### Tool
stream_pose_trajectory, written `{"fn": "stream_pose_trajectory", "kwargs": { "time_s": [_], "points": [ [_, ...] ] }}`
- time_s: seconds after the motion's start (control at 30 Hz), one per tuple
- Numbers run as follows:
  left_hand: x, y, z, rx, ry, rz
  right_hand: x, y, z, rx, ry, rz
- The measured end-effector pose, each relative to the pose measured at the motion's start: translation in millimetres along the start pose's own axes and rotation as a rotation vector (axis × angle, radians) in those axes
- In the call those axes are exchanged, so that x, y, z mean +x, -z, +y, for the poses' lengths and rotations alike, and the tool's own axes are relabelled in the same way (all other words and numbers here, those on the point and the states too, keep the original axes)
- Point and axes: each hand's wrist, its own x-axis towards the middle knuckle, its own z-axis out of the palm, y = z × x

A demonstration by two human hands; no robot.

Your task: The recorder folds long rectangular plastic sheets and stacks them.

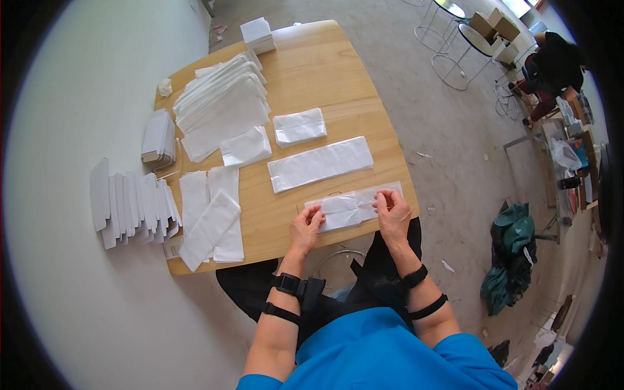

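Observation:
At the table's front edge lies a thin white folded sheet [339,212], with a paler translucent strip, like a plastic sleeve, [367,194] reaching out to its right. Whether the sheet is inside the strip or on top of it, I cannot tell. My left hand [307,229] pinches the left end of the white sheet between thumb and fingers. On the other side, my right hand [392,213] has its thumb and fingers closed on the translucent strip near the sheet's right end. Just beyond, a long white folded stack [322,164] and a shorter one [299,127] lie flat.
Fanned white sheets [221,104] cover the far left of the wooden table [338,71], with a white box [258,36] behind. More white strips [211,224] lie near left, beside upright white cartons [133,205]. A dark green bag [510,240] sits on the floor; a person [552,71] is far right.

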Motion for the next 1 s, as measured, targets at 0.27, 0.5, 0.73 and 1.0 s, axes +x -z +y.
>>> {"fn": "stream_pose_trajectory", "kwargs": {
  "time_s": [0.27, 0.5, 0.73, 1.0],
  "points": [
    [3, -2, -2, -0.073, 0.038, -0.057, -7, -44, 43, 0.1, -0.133, -0.42],
    [5, 9, 6, -0.246, 0.067, -0.039, -5, -60, -15, -0.127, 0.136, -0.288],
    [-9, 47, 21, -0.273, -0.042, 0.311, 40, -142, -32, -0.268, 0.413, -0.334],
    [9, 66, 39, -0.199, -0.152, 0.359, 57, -165, -6, -0.198, 0.395, -0.383]
  ]
}}
